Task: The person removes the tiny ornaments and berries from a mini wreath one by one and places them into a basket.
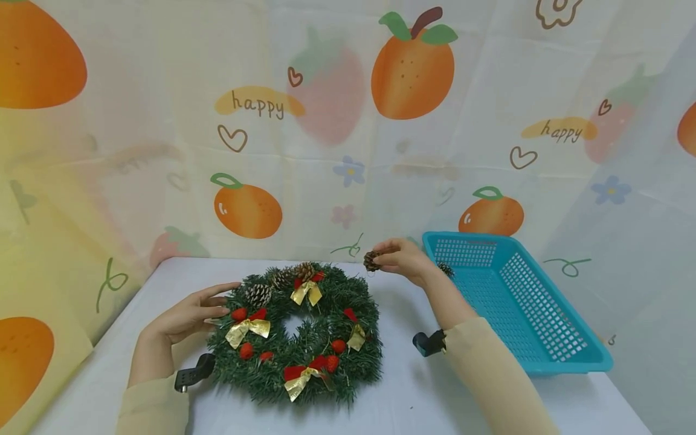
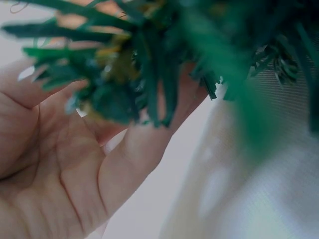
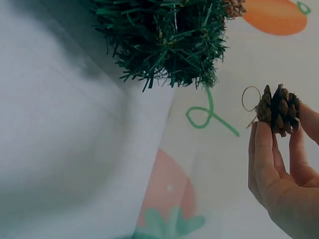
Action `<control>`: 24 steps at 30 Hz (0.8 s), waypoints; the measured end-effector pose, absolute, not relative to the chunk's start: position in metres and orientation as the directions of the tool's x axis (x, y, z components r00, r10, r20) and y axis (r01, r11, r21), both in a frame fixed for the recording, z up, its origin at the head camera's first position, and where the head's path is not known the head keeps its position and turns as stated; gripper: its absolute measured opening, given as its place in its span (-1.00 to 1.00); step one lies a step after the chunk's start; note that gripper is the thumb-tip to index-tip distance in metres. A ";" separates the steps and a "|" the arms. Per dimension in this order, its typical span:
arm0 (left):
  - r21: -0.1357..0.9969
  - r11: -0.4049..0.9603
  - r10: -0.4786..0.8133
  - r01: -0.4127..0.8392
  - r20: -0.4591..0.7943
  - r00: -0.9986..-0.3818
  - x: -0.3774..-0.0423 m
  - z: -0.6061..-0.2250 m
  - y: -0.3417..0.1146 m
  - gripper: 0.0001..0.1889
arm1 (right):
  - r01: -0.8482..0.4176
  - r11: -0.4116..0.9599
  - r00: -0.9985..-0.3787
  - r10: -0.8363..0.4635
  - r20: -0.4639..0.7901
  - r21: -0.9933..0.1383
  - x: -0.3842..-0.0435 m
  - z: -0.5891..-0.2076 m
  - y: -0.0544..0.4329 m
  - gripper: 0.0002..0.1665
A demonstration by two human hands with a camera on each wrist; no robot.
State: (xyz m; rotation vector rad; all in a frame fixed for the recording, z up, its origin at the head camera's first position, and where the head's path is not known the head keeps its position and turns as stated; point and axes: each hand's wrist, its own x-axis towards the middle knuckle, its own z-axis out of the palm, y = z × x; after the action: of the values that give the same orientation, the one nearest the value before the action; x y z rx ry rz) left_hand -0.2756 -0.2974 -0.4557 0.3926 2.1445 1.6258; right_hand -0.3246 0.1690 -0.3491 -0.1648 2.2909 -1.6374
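The right hand (image 1: 402, 260) is pinching a pine cone (image 3: 279, 112) between thumb and fingertips, and I'm seeing it hanging between wreath (image 1: 348, 290) and basket (image 1: 560, 366). The left hand (image 1: 182, 317), fingers loosely spread, is touching the wreath's edge. "happy" is showing twice across the backdrop (image 1: 391, 205).

– What carries everything?
– A white tabletop (image 1: 399, 393), spread beneath both hands
– And what lies on it by the left hand (image 1: 187, 314)?
– An artificial Christmas wreath (image 1: 331, 314), lying flat just to that hand's right, its outer edge at the fingers
– And by the right hand (image 1: 399, 260)?
– A turquoise perforated plastic basket (image 1: 538, 302), to that hand's right; the wreath lies to its left and nearer the wearer
– Wreath and basket together?
– Well apart, bare tabletop showing between them
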 end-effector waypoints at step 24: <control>0.964 0.263 0.469 -0.035 -0.160 -0.869 -0.276 -0.455 -0.297 -0.28 | 0.065 0.282 -0.958 -0.250 -0.139 -0.957 -0.324 -0.330 0.211 -0.50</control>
State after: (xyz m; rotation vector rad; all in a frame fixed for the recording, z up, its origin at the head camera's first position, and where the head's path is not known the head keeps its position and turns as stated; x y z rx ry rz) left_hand -0.2761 -0.2971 -0.4554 0.3930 2.1245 1.6384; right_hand -0.3244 0.2111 -0.3296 -0.1702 2.2918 -1.7299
